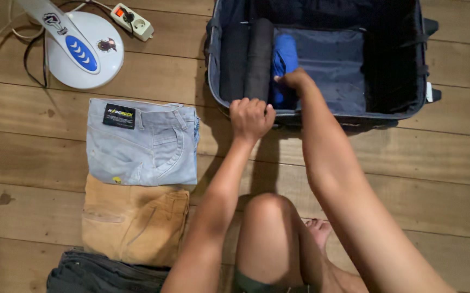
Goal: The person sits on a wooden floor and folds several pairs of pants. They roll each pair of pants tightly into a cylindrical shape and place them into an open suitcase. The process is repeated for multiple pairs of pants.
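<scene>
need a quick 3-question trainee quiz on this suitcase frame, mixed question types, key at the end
1. True or false: the right hand is on the blue roll inside the suitcase.
2. Which folded garment lies nearest the white lamp base? A) tan trousers B) light grey jeans C) dark grey garment
3. Fill in: the left hand sits at the near end of the ____ roll.

Key: 1 true; 2 B; 3 dark
</scene>
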